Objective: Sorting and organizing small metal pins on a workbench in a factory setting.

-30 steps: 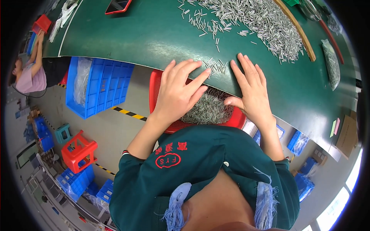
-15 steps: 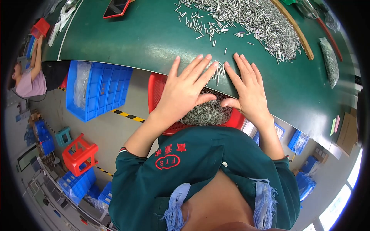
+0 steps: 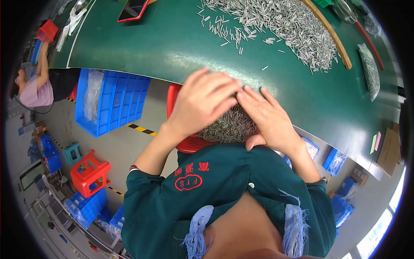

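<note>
My left hand and my right hand lie flat, fingers spread and fingertips meeting, at the near edge of the green table. Both hover over a red tray held at my lap, heaped with small silver metal pins. Neither hand grips anything. A large loose pile of the same pins spreads across the table farther back, with stray ones near its front.
A blue crate with a plastic liner sits under the table to the left. A red stool and more blue crates stand on the floor. Another person sits at far left. A wooden stick and a bagged bundle of pins lie on the table.
Both hands slid back from the table surface toward me, sweeping pins over the edge into the red tray; the fingertips came together.
</note>
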Tool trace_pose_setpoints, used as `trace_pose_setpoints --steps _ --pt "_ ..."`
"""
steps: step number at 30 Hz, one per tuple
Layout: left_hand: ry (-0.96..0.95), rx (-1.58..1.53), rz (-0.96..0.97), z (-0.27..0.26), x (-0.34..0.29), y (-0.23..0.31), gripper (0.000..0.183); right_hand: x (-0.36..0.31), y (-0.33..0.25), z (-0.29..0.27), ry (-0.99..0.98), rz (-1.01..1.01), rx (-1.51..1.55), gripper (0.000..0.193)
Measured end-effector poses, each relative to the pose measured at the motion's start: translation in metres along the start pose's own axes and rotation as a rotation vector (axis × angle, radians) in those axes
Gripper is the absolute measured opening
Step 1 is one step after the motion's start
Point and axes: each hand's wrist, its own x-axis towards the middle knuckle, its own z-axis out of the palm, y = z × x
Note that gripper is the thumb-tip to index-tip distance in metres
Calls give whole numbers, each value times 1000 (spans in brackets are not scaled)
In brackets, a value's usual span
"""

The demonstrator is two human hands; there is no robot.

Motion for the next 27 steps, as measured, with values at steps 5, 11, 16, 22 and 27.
trace_pose_setpoints --steps 5,11,16,22,27 --pt "128 240 -135 4 27 -52 27 13 8 -10 19 1 293 115" --pt "52 378 -98 8 37 -62 33 16 37 -4 340 219 20 109" --pt "33 438 -67 8 36 -63 37 16 39 -3 356 220 63 108" --pt "22 454 -72 7 37 -63 37 16 38 -3 358 234 73 106" --pt "52 457 -47 9 38 -66 30 16 38 -2 358 237 59 105"
